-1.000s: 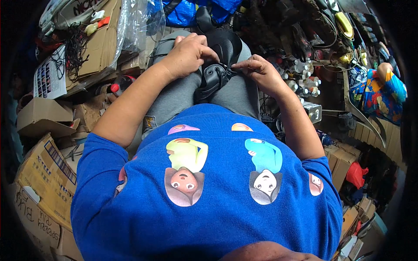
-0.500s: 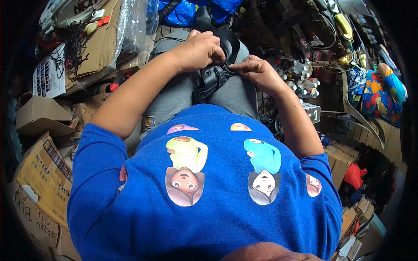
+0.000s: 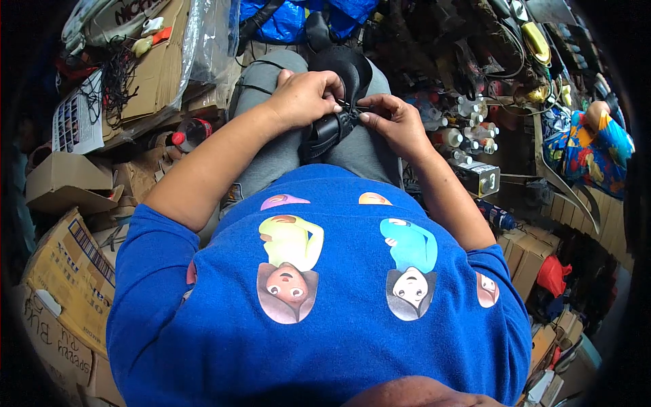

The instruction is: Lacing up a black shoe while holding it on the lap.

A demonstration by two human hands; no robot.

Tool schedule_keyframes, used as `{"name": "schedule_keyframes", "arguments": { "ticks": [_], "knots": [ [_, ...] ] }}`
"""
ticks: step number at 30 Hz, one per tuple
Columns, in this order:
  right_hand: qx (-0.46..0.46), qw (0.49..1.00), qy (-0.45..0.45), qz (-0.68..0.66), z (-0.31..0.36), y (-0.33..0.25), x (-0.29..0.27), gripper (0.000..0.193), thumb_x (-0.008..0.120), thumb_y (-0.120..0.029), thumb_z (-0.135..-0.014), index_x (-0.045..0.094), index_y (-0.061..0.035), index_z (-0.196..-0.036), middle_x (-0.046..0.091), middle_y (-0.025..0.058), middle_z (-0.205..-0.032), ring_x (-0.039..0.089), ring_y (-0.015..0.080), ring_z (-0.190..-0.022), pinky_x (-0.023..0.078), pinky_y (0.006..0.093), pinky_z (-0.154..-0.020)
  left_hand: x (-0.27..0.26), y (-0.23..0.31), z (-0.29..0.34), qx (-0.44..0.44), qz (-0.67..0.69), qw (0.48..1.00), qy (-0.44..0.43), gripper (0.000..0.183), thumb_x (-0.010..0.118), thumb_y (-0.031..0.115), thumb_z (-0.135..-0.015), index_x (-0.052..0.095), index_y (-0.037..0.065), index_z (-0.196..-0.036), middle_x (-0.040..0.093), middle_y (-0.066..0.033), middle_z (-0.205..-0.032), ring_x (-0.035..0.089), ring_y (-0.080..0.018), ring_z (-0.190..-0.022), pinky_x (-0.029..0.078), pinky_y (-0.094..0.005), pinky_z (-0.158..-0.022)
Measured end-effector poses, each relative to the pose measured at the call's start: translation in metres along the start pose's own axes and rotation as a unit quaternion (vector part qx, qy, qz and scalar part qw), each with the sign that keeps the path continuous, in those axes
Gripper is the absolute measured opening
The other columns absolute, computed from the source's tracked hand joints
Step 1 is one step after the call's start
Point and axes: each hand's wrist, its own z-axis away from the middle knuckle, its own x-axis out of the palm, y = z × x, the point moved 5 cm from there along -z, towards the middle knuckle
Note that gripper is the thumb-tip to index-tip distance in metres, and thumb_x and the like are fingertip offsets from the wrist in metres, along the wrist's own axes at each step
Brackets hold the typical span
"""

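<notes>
A black leather shoe [image 3: 327, 134] lies across my lap, over the grey trousers [image 3: 264, 148]. Its thin black shoelace [image 3: 348, 108] runs across the middle, between my two hands. My left hand [image 3: 305, 96] pinches a lace end on the left side, thumb against the bent fingers. On the other side my right hand [image 3: 396, 122] also closes thumb and forefinger on the lace, close against the shoe. The part of the lace inside the fingers is hidden, and dark leather makes the knot area hard to make out.
Flat cardboard and clear plastic [image 3: 207, 47] stand at the far left, with an open carton [image 3: 68, 180] nearer. Small bottles [image 3: 475, 125] and a metal tin [image 3: 480, 178] stand to the right. A blue bag [image 3: 285, 20] lies ahead, beyond my knees.
My left hand has shifted lower and turned, its thumb now showing by the lace. The right fingers have opened from a flat pinch into a rounder one. The shoe stays on my lap.
</notes>
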Motion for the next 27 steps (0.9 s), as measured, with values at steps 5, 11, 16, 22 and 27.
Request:
{"name": "schedule_keyframes", "arguments": {
  "ticks": [5,11,16,22,27],
  "knots": [
    [-0.015,1.0,0.009,0.026,-0.006,-0.005,-0.002,0.018,0.074,-0.011,-0.077,0.069,-0.0043,-0.094,0.066,0.0014,-0.081,0.055,0.0058,-0.07,0.046,0.0224,-0.064,0.001,0.006,-0.003,-0.006,-0.019,1.0,-0.004,0.016,0.072,0.023,-0.074,0.068,0.016,-0.087,0.068,0.002,-0.078,0.064,-0.0164,-0.08,0.031,-0.0401,-0.085],
    [-0.124,0.982,-0.013,0.142,-0.009,-0.021,-0.008,0.013,0.074,-0.012,-0.077,0.068,-0.0028,-0.083,0.062,0.001,-0.072,0.055,0.0092,-0.065,0.046,0.026,-0.061,-0.01,0.015,-0.001,0.16,-0.094,0.978,0.094,0.017,0.075,0.021,-0.069,0.065,0.008,-0.073,0.062,-0.0052,-0.077,0.059,-0.0201,-0.08,0.043,-0.0347,-0.074],
    [0.074,0.994,-0.055,-0.063,0.0,0.008,-0.023,0.017,0.076,-0.017,-0.076,0.066,-0.0025,-0.079,0.052,0.0013,-0.081,0.051,0.0113,-0.076,0.043,0.0256,-0.07,-0.029,-0.005,0.008,0.129,-0.055,0.988,0.058,0.015,0.072,0.018,-0.072,0.064,0.006,-0.076,0.06,-0.0064,-0.075,0.057,-0.0218,-0.079,0.044,-0.0333,-0.071],
    [-0.071,0.994,-0.007,0.087,0.012,-0.008,-0.022,0.014,0.074,-0.014,-0.077,0.067,-0.0042,-0.084,0.05,0.0009,-0.089,0.049,0.0091,-0.075,0.042,0.0232,-0.071,-0.02,0.016,0.001,0.081,-0.038,0.994,-0.062,0.015,0.061,0.017,-0.082,0.062,0.007,-0.093,0.066,-0.014,-0.086,0.064,-0.0321,-0.082,0.049,-0.04,-0.072],
    [0.01,0.999,-0.037,-0.01,0.032,0.001,-0.035,0.011,0.068,-0.012,-0.082,0.064,-0.0023,-0.083,0.054,-0.0003,-0.09,0.052,0.0074,-0.079,0.042,0.0213,-0.072,-0.02,0.018,0.001,0.098,-0.075,0.99,-0.072,0.015,0.059,0.016,-0.084,0.062,0.008,-0.096,0.066,-0.0141,-0.087,0.064,-0.0327,-0.083,0.049,-0.0404,-0.073]
  ]
}}
